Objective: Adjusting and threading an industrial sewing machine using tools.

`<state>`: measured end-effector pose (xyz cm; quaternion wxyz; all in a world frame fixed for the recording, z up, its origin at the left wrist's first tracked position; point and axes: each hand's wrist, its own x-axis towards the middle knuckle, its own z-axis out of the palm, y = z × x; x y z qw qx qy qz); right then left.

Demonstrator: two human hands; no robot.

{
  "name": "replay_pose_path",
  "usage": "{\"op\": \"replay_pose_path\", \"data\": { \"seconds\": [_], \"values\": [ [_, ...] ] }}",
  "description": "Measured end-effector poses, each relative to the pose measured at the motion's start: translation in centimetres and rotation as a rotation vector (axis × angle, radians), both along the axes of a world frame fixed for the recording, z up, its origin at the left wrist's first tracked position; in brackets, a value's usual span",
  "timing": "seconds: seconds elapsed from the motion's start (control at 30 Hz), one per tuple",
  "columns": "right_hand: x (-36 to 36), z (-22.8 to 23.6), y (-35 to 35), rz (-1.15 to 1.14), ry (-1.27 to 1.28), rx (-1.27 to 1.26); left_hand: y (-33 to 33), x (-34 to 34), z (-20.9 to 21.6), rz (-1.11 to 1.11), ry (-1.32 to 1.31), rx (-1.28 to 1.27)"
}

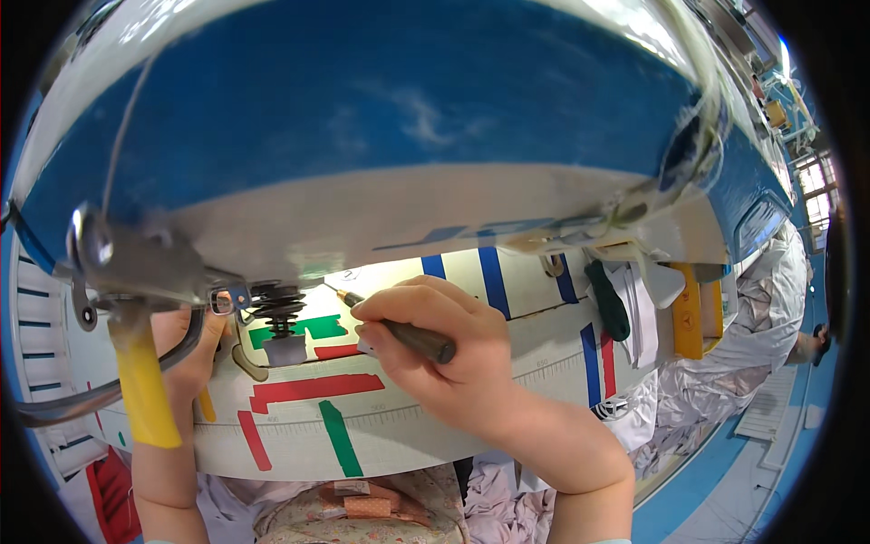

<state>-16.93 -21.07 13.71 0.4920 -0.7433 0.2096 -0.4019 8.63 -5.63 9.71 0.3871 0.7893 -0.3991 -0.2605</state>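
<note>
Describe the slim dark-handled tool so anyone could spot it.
Below the big blue-and-white machine, find the bare right hand. It grips the slim dark tool, whose brass-coloured collar distinguishes it from the dark green handle lying farther right.

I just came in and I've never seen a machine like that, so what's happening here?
A person is at a big blue and white machine, which looks like a sewing machine. The right hand grips a dark-handled tool, its thin tip pointing toward the space under the machine. The left hand is partly hidden behind metal parts, so I can't tell whether it holds anything. Red, green and blue strips mark the pale worktop; a green-handled tool lies to the right.
</note>
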Motion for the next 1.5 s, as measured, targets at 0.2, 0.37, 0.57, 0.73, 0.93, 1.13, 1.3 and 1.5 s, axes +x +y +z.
{"op": "replay_pose_path", "data": {
  "seconds": [0.2, 0.37, 0.57, 0.73, 0.93, 1.13, 1.3, 1.5],
  "values": [
    [-0.3, -0.1, -0.1, -0.01, 0.025, 0.079, -1.2, -0.5, 1.7, -0.064, 0.024, 0.205],
    [-0.3, 0.2, 0.1, 0.002, 0.05, 0.311, -1.8, -1.2, 2.3, -0.035, 0.041, 0.209],
    [-0.9, 0.3, 0.2, -0.043, -0.018, 0.664, -2.6, -1.4, 1.9, -0.353, -0.082, -0.129],
    [-4.0, 2.5, 1.8, -0.099, -0.312, 0.603, -3.0, -2.2, 3.1, -0.165, 0.056, -0.122],
    [-16.6, 9.8, 2.0, -0.336, -0.636, 0.034, -3.4, -2.4, 3.3, -0.273, -0.184, -0.249],
    [-30.4, 14.4, -15.4, -1.187, 0.034, -0.412, -3.2, -2.5, 3.7, -0.285, -0.1, -0.277],
    [-29.6, 15.4, -23.6, -1.131, 0.497, 0.015, -2.9, -1.8, 3.0, -0.284, -0.123, -0.273],
    [-32.5, 13.1, -27.3, -0.715, 0.098, 0.303, -3.1, -1.9, 2.3, -0.314, -0.151, -0.319]
  ]
}}
